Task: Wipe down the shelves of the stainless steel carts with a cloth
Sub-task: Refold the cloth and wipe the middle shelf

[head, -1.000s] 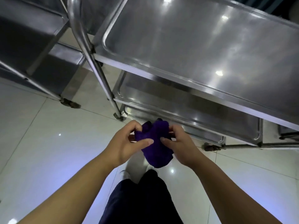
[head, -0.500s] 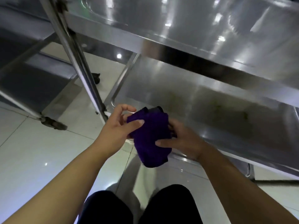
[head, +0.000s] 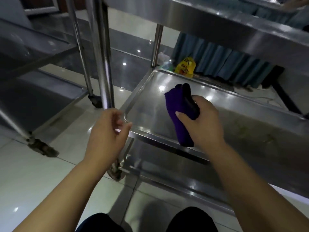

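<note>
Head view — bunched purple cloth (head: 179,113) in right hand (head: 203,121)

My right hand (head: 204,122) holds the cloth (head: 175,113) over the left end of the middle shelf (head: 147,104) of the cart before me. My left hand (head: 107,131) is just beside that shelf's front-left corner, below the corner post (head: 102,64). A second cart (head: 50,97) stands to the left. A plastic bag (head: 186,66) lies on the floor (head: 41,173) behind the shelf.
</note>
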